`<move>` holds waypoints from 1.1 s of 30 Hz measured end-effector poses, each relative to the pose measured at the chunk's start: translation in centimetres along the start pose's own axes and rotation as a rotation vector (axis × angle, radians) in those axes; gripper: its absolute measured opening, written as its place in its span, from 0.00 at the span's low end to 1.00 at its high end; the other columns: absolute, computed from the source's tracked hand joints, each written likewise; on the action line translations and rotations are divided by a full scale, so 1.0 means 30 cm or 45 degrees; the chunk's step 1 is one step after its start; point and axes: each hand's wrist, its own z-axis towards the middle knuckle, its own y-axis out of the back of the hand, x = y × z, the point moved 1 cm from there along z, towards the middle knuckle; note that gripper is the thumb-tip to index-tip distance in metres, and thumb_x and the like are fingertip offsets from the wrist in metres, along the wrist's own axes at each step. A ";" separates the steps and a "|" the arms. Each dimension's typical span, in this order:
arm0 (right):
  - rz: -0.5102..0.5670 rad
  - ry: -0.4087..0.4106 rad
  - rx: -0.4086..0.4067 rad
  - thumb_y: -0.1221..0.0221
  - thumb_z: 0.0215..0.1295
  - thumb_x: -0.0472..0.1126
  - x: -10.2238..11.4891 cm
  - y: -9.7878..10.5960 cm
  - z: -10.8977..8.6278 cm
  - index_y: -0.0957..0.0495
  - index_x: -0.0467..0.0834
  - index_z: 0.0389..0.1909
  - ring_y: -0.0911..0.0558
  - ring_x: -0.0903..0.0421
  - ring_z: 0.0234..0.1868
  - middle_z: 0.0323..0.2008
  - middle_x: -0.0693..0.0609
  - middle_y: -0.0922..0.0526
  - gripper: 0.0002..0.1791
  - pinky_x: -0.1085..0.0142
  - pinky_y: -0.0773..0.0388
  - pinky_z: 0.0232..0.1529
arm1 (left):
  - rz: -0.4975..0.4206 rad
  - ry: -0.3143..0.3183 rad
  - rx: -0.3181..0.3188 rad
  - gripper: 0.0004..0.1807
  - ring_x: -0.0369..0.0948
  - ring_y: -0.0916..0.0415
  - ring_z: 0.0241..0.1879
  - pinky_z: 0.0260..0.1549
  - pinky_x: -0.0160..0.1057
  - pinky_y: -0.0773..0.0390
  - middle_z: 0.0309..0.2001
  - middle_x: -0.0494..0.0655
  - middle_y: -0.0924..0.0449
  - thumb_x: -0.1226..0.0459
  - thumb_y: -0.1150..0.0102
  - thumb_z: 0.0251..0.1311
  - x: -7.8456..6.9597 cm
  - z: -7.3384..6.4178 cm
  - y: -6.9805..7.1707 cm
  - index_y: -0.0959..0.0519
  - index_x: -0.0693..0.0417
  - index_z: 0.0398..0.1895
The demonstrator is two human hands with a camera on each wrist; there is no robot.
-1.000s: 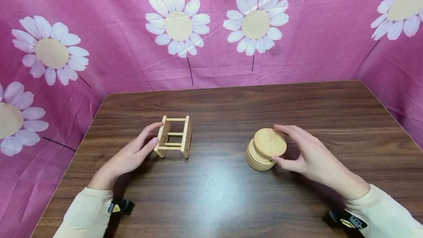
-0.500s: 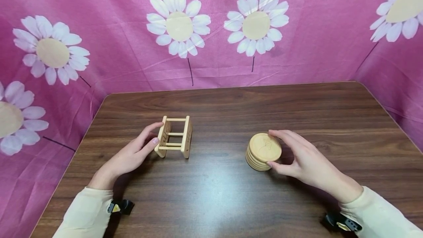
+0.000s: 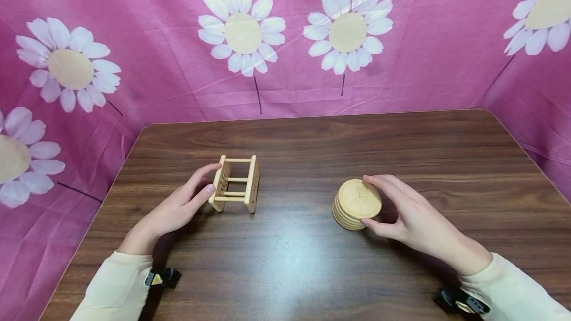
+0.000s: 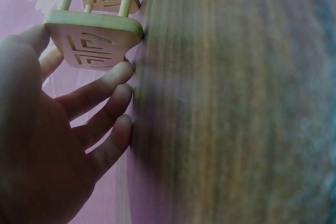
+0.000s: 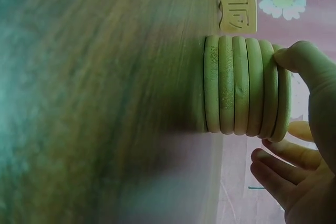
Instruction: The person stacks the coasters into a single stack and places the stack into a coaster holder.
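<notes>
On the left of the head view stands a wooden coaster holder [image 3: 237, 182], two carved side panels joined by thin rods. My left hand [image 3: 178, 207] holds its near side panel [image 4: 89, 45] with thumb and index finger, while the other fingers [image 4: 107, 111] reach down to the table. To the right is a stack of round wooden coasters [image 5: 239, 87]. The top coaster [image 3: 359, 198], faintly engraved, lies on the stack, slightly off to the right. My right hand [image 3: 412, 217] pinches its rim between thumb and index finger; the remaining fingers [image 5: 278, 169] spread below, off the stack.
A dark brown wood-grain table [image 3: 290, 261] carries both things, with bare surface between them. Behind and at the sides hangs a pink cloth [image 3: 290, 53] printed with white daisies. A black strap camera [image 3: 162, 278] sits on each wrist.
My right hand has lowered the top coaster leftward and down onto the stack; over the last half second it stays there. My left hand and the coaster holder have not moved.
</notes>
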 end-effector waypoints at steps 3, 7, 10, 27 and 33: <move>0.004 0.007 -0.006 0.28 0.43 0.50 0.002 0.001 0.000 0.30 0.38 0.61 0.25 0.54 0.55 0.54 0.49 0.24 0.42 0.81 0.45 0.63 | 0.003 0.000 -0.004 0.26 0.38 0.26 0.52 0.53 0.48 0.30 0.53 0.44 0.24 0.54 0.60 0.74 0.003 0.001 -0.001 0.49 0.26 0.71; 0.008 0.035 -0.029 0.27 0.42 0.48 0.002 0.000 0.001 0.30 0.37 0.61 0.25 0.54 0.54 0.54 0.49 0.24 0.43 0.80 0.44 0.63 | 0.000 0.000 -0.006 0.26 0.38 0.26 0.52 0.53 0.47 0.30 0.53 0.44 0.24 0.54 0.60 0.74 0.007 0.000 -0.002 0.49 0.26 0.71; 0.018 0.046 -0.036 0.28 0.42 0.48 0.000 -0.002 -0.001 0.30 0.37 0.61 0.25 0.55 0.54 0.54 0.48 0.23 0.43 0.80 0.43 0.63 | -0.004 0.000 -0.004 0.26 0.38 0.26 0.52 0.53 0.48 0.30 0.53 0.44 0.24 0.54 0.60 0.74 0.007 0.000 -0.003 0.49 0.26 0.71; 0.022 0.081 -0.074 0.32 0.48 0.52 0.001 -0.011 -0.009 0.29 0.37 0.60 0.25 0.53 0.54 0.53 0.48 0.23 0.39 0.78 0.43 0.63 | -0.014 -0.019 0.009 0.26 0.41 0.27 0.54 0.55 0.48 0.31 0.54 0.46 0.24 0.55 0.60 0.74 0.002 0.004 -0.005 0.50 0.28 0.72; 0.000 0.032 -0.016 0.29 0.45 0.49 0.004 -0.006 -0.011 0.30 0.38 0.62 0.26 0.54 0.55 0.55 0.49 0.24 0.41 0.78 0.45 0.64 | -0.013 -0.007 -0.004 0.26 0.39 0.26 0.53 0.54 0.49 0.30 0.53 0.45 0.24 0.54 0.60 0.74 0.001 0.002 -0.005 0.49 0.27 0.72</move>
